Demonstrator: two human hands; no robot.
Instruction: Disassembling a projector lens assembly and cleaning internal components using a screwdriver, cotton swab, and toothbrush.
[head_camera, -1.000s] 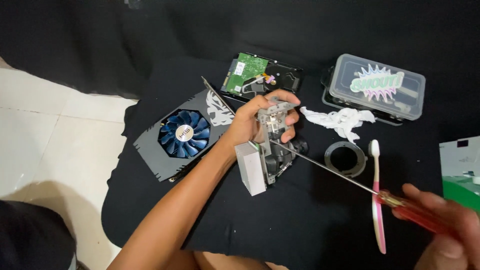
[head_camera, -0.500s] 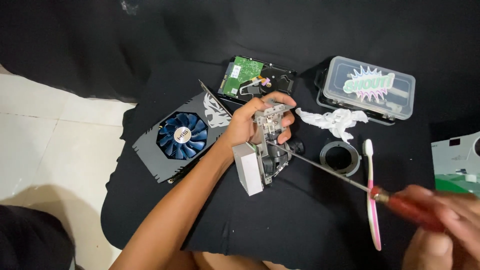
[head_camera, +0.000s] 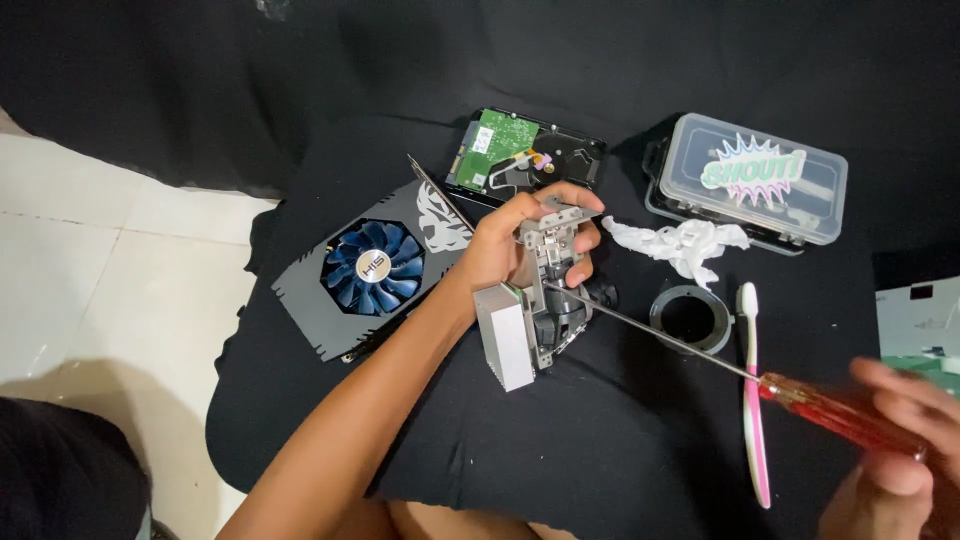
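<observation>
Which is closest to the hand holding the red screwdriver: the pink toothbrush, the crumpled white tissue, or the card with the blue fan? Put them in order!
From the right hand, head view:
1. Pink toothbrush, just left of the hand, under the screwdriver shaft.
2. Crumpled white tissue, farther up and left, below the clear plastic box.
3. Card with the blue fan, far left, past the left hand.

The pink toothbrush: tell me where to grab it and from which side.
Grip the pink toothbrush around the middle of its slim handle, coming straight down from above. It lies flat on the black cloth, bristle head pointing away, so only its top and sides are free. Stay below where the screwdriver shaft crosses it, clear of the right hand.
</observation>
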